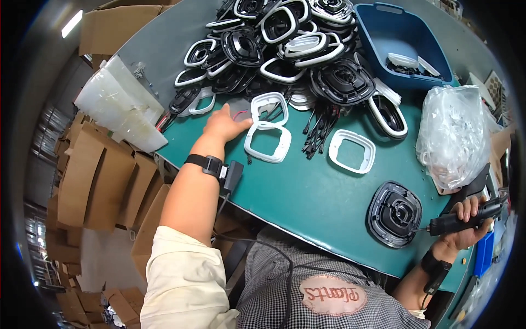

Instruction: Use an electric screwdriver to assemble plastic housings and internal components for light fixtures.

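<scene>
My left hand (223, 125) reaches to the near side of the pile, thumb and fingers apart. Its fingertips are by a greyish flat piece (238, 105) with a pink-red wire, partly covered by the hand. Right beside the thumb lie two white square frames, one (269, 149) overlapping the other (282, 114). My right hand (466, 222) is wrapped round a black electric screwdriver (450, 223). The bit points left at the rim of a black rounded-square housing (395, 214) lying on the green table (296, 192); whether it touches cannot be made out.
A heap of black housings with white rims (279, 49) covers the table's far side. Black cables (318, 131) hang from it near a third white frame (352, 151). A blue bin (402, 33), a clear plastic bag (453, 137) and cardboard boxes (93, 181) stand around.
</scene>
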